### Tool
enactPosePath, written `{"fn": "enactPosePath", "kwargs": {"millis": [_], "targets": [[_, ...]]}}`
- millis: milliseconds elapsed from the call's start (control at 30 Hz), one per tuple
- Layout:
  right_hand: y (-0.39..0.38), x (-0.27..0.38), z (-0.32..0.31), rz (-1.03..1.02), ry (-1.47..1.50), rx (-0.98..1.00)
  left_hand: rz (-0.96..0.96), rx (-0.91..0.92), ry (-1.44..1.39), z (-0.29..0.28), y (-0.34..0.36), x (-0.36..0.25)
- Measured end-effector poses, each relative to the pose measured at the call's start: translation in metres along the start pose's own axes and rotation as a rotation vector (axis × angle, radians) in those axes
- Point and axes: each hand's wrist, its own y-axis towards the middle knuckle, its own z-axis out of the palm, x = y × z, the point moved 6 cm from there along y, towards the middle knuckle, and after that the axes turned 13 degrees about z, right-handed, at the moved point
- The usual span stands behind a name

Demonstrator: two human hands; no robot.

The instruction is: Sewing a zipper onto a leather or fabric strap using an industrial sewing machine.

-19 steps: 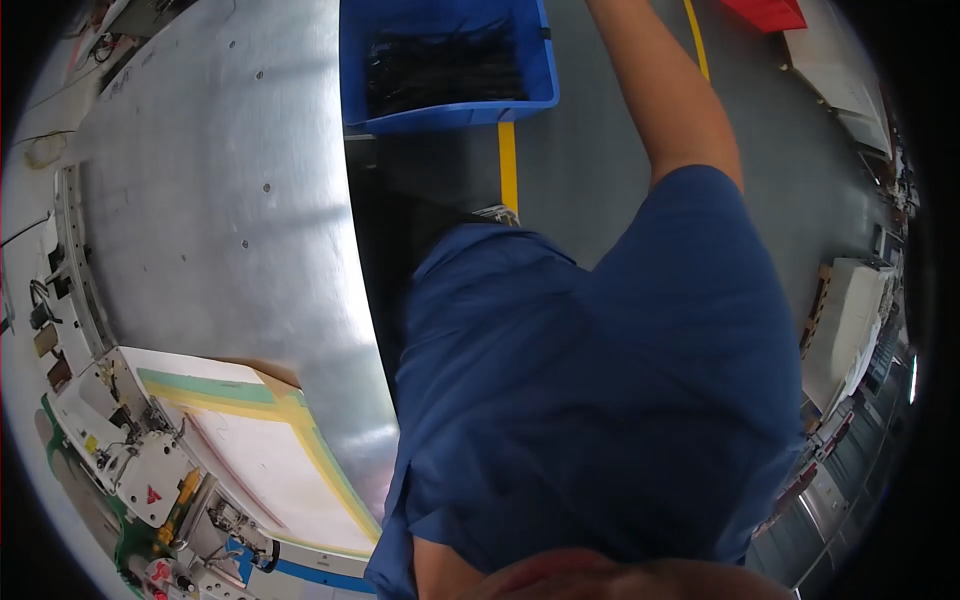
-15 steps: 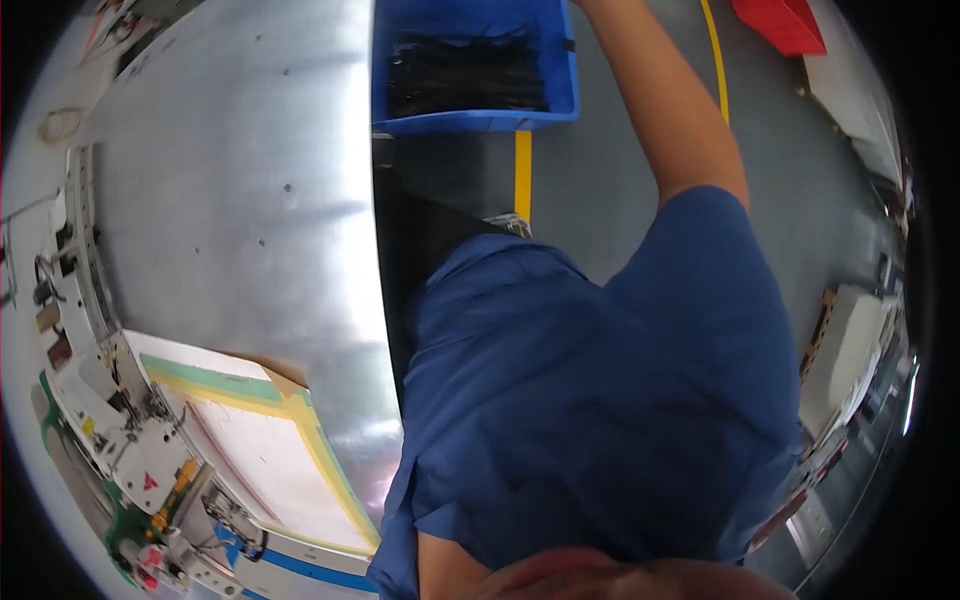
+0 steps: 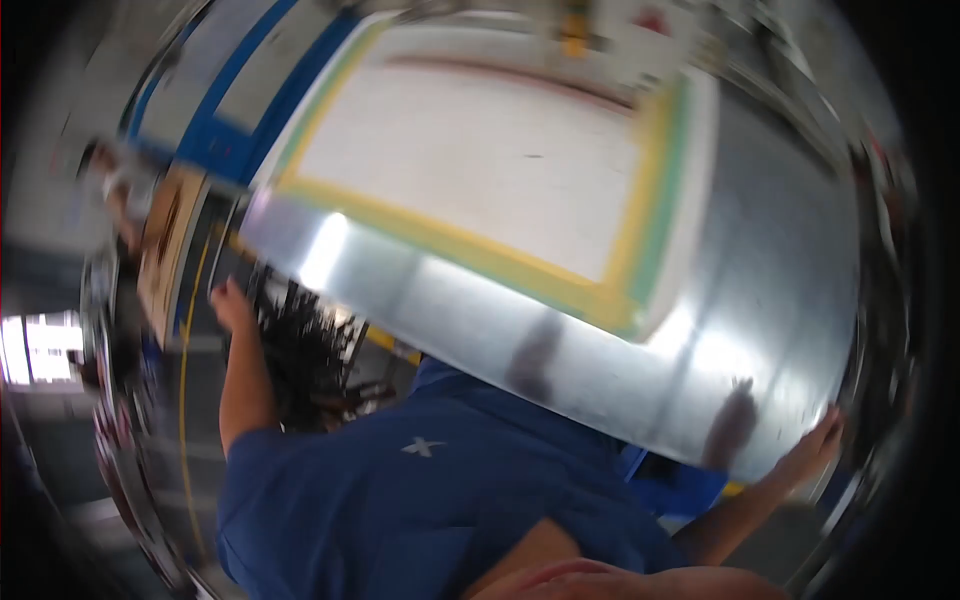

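My left hand (image 3: 232, 305) is out to the left, fingers curled, at the lower end of a thin metal bar (image 3: 222, 245). Whether it grips the bar or something small is unclear. Beside it is a mass of thin black strips (image 3: 310, 345). My right hand (image 3: 815, 448) is at the right corner of the shiny metal table (image 3: 770, 330), smeared by motion, so its fingers do not read clearly. On the tabletop lies a white board (image 3: 470, 150) bordered with yellow and green tape.
A blue bin (image 3: 675, 485) stands under the table's near edge on the right. Machine parts (image 3: 640, 40) line the far side. Left of me are a cardboard box (image 3: 170, 240), a yellow floor line (image 3: 184, 410) and another person (image 3: 115, 190) farther off.
My view has swung round: the table, earlier on my left, now lies in front. The blue bin of black strips has left the front. Both my hands have come into view.
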Motion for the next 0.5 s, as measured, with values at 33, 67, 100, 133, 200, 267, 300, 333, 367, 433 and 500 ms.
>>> {"fn": "enactPosePath", "kwargs": {"millis": [33,67,100,133,200,267,300,333,367,433,500], "targets": [[-0.015,0.036,0.027,-0.163,-0.104,0.032,-0.022,-0.04,0.046,-0.02,-0.002,0.033],[-0.023,0.051,0.043,-0.153,-0.136,0.082,-0.157,-0.006,0.105,-0.041,-0.018,0.066],[-0.033,0.08,0.07,-0.239,-0.09,0.107,-0.27,0.01,0.243,-0.051,-0.033,0.088],[-0.046,0.094,0.091,-0.204,-0.018,0.165,-0.354,0.034,0.289,-0.063,-0.052,0.114],[-0.064,0.131,0.13,-0.224,-0.079,0.287,-0.459,0.035,0.368,-0.085,-0.086,0.149],[-0.093,0.165,0.161,-0.388,-0.179,0.42,-0.553,0.025,0.412,-0.102,-0.112,0.179],[-0.106,0.179,0.177,-0.466,-0.218,0.448,-0.55,0.045,0.459,-0.11,-0.122,0.188],[-0.118,0.189,0.189,-0.496,-0.242,0.458,-0.538,0.075,0.484,-0.112,-0.13,0.196],[-0.134,0.201,0.203,-0.564,-0.223,0.515,-0.539,0.084,0.522,-0.116,-0.136,0.203],[-0.164,0.224,0.227,-0.669,-0.179,0.597,-0.488,0.076,0.581,-0.118,-0.14,0.209],[-0.196,0.239,0.25,-0.705,-0.189,0.678,-0.365,0.097,0.618,-0.108,-0.132,0.207]]}}
